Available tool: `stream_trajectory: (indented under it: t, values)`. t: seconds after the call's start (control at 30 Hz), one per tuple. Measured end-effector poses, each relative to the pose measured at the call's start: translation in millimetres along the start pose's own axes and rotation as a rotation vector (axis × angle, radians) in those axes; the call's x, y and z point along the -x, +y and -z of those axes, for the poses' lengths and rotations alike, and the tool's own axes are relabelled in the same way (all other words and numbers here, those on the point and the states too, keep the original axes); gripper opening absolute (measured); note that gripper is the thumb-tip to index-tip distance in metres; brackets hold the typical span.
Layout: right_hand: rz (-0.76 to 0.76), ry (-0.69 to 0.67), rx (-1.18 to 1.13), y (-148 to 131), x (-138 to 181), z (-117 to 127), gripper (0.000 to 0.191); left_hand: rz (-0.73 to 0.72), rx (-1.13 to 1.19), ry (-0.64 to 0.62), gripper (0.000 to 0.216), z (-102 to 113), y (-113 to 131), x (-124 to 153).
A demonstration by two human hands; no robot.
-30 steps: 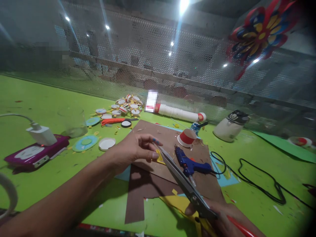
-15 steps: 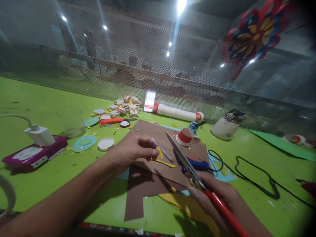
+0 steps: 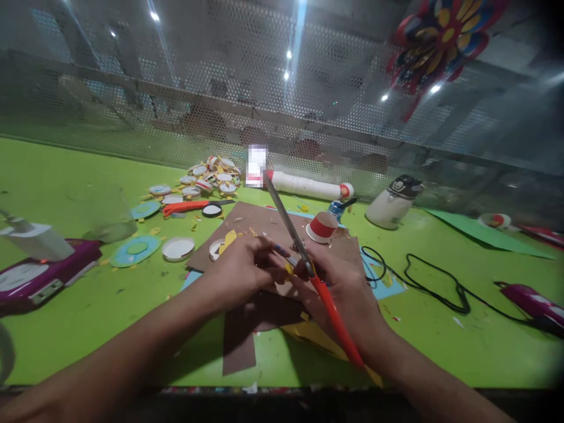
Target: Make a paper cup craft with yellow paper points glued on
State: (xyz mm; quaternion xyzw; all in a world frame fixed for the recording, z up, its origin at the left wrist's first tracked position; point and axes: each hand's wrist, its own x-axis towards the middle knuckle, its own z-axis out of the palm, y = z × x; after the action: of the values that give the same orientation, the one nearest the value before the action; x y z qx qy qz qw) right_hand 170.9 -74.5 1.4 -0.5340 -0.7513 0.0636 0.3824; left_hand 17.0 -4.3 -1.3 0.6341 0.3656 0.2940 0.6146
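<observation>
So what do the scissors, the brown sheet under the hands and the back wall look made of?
Scissors: grey metal blades that catch the light, with smooth red-orange handles, likely plastic. Brown sheet: matte, flat and thin with cleanly cut edges, probably craft paper or foam. Back wall: perforated sheet, seemingly metal, with regular round holes and a dull shine.

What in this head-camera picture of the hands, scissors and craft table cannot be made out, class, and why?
- Small yellow piece, head view: mostly covered by the left hand and right hand.
- Scissors: handle loops hidden behind the right hand.
- Label beside the white tube: blurred.
- Glue gun: only its black cord shows, behind the hands.
</observation>
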Motion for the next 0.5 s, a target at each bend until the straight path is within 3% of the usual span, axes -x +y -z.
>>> stream_trajectory:
  t: [0.27, 0.5]
  values:
    - [-0.111, -0.003, -0.163, 0.6, 3.9, 1.3, 0.027, -0.035, 0.054, -0.098, 0.025, 4.2, 3.2, 1.5]
    - [-0.468, -0.014, -0.809, 6.8, 3.6, -5.0, 0.033, 0.079, 0.206, -0.127, 0.02, 4.0, 3.7, 1.4]
